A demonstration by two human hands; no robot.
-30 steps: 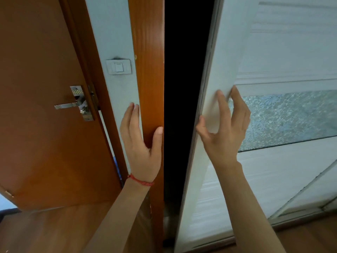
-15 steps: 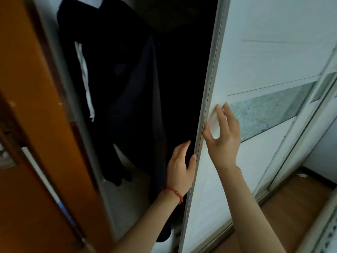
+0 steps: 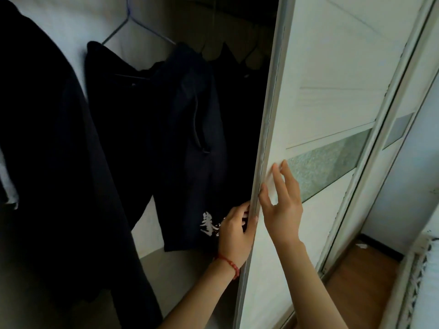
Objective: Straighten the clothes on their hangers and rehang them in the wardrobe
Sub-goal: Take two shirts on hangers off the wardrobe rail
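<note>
Left hand (image 3: 235, 233) grips the sliding door (image 3: 316, 129) edge, right hand (image 3: 282, 205) presses flat w/ straight fingers to expose dark clothes (image 3: 166, 129), apparently on hangers (image 3: 133, 22), inside the wardrobe.

Two bare forearms show from the near edge of the view, with no sleeves on either as far as the view reaches. The left hand (image 3: 237, 233) has a thin red bracelet (image 3: 229, 263) at the wrist, a cord that looks braided or beaded and lies snug across the wrist. The right hand (image 3: 282, 210) has no ring, watch or band that shows. Its nails look short and plain. No other clothing of the person is in view.
</note>
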